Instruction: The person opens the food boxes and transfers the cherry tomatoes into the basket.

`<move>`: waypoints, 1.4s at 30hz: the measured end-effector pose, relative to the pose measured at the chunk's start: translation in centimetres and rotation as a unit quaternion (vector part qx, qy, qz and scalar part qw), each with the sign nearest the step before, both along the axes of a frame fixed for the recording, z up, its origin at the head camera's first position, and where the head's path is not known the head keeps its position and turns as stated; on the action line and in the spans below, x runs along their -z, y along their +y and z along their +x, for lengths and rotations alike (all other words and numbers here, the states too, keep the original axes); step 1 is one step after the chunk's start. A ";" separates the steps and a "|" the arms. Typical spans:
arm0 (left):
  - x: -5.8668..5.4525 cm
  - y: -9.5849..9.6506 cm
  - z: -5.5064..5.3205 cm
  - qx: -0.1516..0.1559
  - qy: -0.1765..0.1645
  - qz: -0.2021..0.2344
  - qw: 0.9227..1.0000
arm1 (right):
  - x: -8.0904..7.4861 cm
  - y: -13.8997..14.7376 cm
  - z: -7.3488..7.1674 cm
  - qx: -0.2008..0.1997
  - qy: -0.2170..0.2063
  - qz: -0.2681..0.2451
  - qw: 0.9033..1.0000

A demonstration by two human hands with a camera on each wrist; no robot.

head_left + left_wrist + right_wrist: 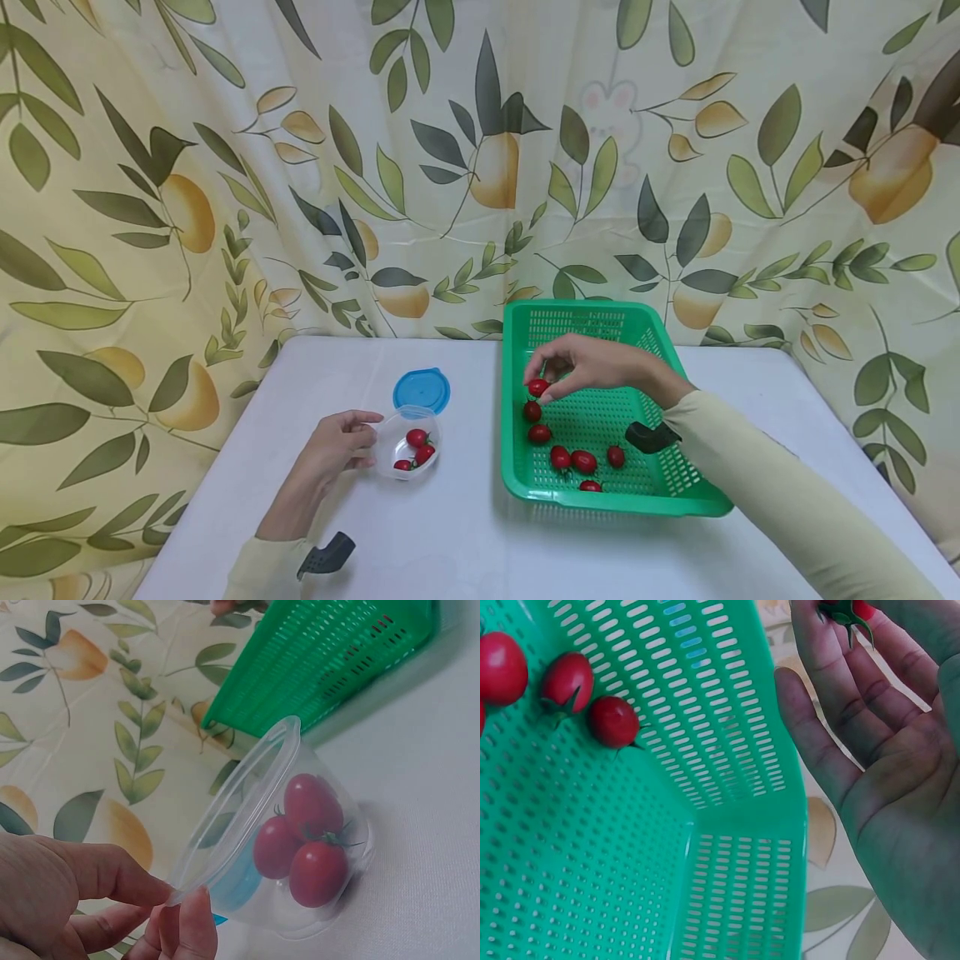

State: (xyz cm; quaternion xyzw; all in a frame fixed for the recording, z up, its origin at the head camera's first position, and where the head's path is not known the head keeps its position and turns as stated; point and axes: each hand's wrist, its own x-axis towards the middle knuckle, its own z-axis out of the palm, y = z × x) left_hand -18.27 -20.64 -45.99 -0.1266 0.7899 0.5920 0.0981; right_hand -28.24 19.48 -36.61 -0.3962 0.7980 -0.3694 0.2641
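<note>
My left hand pinches the rim of a small clear plastic tub, thumb on one side and fingertips on the other. Three red cherry tomatoes lie inside it, at least one with a green stem. Over the left part of a green plastic basket, my right hand holds a cherry tomato between thumb and fingertips. Its green stem hangs down in the right wrist view. Several more cherry tomatoes are spread over the basket floor.
A blue lid lies flat on the white table, just behind the tub. Slotted side walls rise around the basket. Behind the table hangs a curtain printed with leaves and fruit.
</note>
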 end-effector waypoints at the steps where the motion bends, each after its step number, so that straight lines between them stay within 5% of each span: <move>1: 0.0 0.0 0.0 -0.001 -0.001 0.001 1.000 | 0.0 0.1 0.0 0.000 -0.001 -0.001 1.000; 29: 0.3 -0.1 0.0 -0.005 -0.001 0.000 1.000 | 1.1 2.4 0.2 -0.003 -0.009 -0.025 1.000; 42: 0.3 -0.2 -0.2 -0.004 -0.002 0.000 1.000 | 0.4 -0.5 0.3 -0.001 -0.018 -0.018 1.000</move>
